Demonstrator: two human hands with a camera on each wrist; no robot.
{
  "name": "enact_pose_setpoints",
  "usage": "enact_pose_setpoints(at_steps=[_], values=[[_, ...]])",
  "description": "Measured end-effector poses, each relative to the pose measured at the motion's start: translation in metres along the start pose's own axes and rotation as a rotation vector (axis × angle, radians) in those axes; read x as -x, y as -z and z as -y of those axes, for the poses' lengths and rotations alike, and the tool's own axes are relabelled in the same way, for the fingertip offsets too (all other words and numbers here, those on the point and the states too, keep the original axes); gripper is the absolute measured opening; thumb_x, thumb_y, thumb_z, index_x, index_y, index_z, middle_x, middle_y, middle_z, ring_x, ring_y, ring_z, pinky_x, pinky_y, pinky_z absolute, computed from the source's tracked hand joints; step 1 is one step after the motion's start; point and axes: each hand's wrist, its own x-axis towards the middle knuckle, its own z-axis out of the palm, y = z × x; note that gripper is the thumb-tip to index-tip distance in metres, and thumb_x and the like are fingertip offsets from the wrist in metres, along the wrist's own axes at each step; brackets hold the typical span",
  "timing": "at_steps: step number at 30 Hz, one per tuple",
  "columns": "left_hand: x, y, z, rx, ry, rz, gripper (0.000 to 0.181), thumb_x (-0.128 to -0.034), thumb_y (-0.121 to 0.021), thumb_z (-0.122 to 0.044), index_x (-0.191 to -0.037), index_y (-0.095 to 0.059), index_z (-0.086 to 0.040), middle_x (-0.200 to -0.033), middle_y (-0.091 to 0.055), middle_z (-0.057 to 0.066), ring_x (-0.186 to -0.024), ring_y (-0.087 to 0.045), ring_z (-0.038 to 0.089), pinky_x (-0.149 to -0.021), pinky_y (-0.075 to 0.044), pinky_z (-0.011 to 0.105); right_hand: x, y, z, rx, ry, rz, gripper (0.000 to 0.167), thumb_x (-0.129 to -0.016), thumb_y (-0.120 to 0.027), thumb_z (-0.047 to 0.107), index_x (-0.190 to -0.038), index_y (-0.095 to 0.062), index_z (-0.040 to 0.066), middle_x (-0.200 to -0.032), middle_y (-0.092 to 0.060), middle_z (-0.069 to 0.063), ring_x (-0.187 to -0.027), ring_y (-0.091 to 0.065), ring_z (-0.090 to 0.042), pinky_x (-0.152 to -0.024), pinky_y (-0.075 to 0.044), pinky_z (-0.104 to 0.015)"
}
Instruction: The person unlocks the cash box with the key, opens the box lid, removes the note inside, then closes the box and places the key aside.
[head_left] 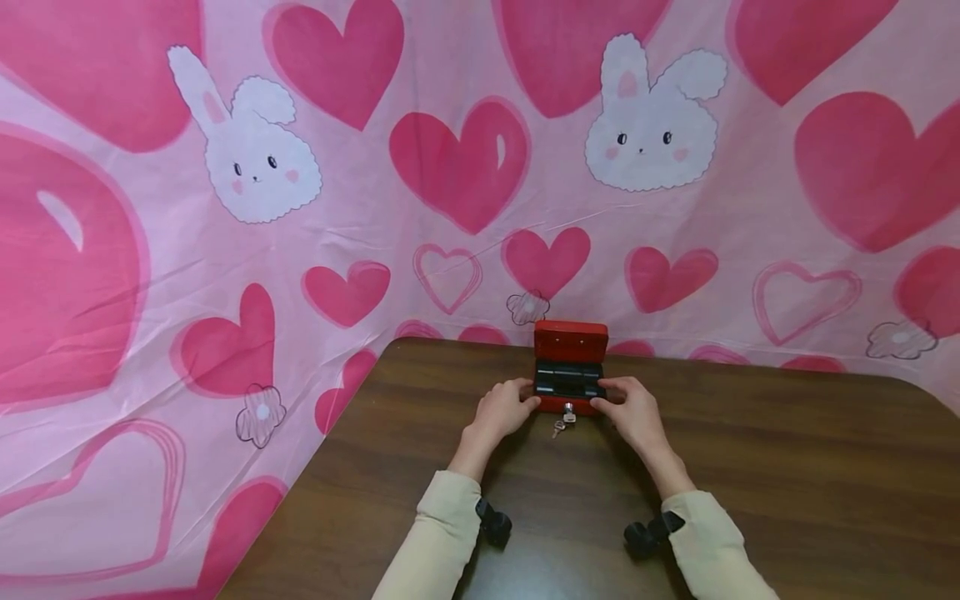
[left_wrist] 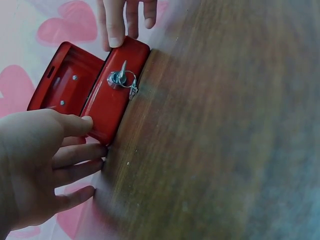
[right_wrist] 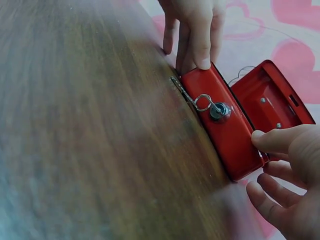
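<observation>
A small red cash box [head_left: 551,406] stands on the table with its lid [head_left: 572,342] raised and tilted back. Inside it shows a black tray [head_left: 553,380]; I make out nothing in the tray. Keys on a ring [left_wrist: 133,89] hang from the lock [right_wrist: 220,112] on the front wall, one key being in the lock. My left hand [head_left: 502,410] grips the box's left end, thumb at the front corner and fingers along the side. At the opposite end, my right hand [head_left: 633,415] holds it the same way, its thumb [right_wrist: 270,140] on the front edge.
The brown wooden table [head_left: 787,467] extends to both sides and toward me. Close behind the box, past the table's back edge, hangs a pink cloth [head_left: 450,333] with hearts and rabbits. Each wrist wears a black camera [head_left: 495,525].
</observation>
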Motion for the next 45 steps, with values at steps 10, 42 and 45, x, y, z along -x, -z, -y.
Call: enact_pose_setpoints(at_steps=[10, 42, 45], values=[[-0.003, 0.002, -0.001, 0.006, -0.007, -0.001, 0.041, -0.0968, -0.063, -0.031, -0.133, -0.063, -0.011, -0.124, -0.071, 0.008, -0.113, -0.066, 0.026, -0.097, -0.051, 0.049, 0.000, 0.004, 0.008, 0.033, 0.068, -0.042, 0.031, -0.086, -0.075, 0.013, -0.112, -0.071, -0.004, -0.121, -0.060, -0.023, -0.101, -0.067, -0.039, -0.087, -0.055, -0.047], [-0.001, -0.001, 0.003, -0.005, -0.012, -0.005, 0.047, -0.0968, -0.063, -0.031, -0.142, -0.055, -0.022, -0.134, -0.066, 0.005, -0.118, -0.064, 0.026, -0.096, -0.050, 0.052, -0.001, 0.033, -0.006, -0.104, 0.055, -0.107, 0.018, -0.087, -0.076, 0.012, -0.097, -0.076, -0.003, -0.121, -0.066, -0.022, -0.066, -0.070, -0.006, -0.061, -0.054, -0.013], [-0.001, -0.001, 0.003, 0.005, -0.015, 0.003, 0.047, -0.0970, -0.062, -0.031, -0.143, -0.055, -0.022, -0.138, -0.063, 0.005, -0.122, -0.062, 0.027, -0.098, -0.050, 0.053, 0.000, 0.039, -0.010, -0.121, 0.053, -0.107, 0.021, -0.088, -0.075, 0.014, -0.099, -0.075, -0.004, -0.121, -0.066, -0.023, -0.065, -0.069, -0.005, -0.061, -0.054, -0.014]])
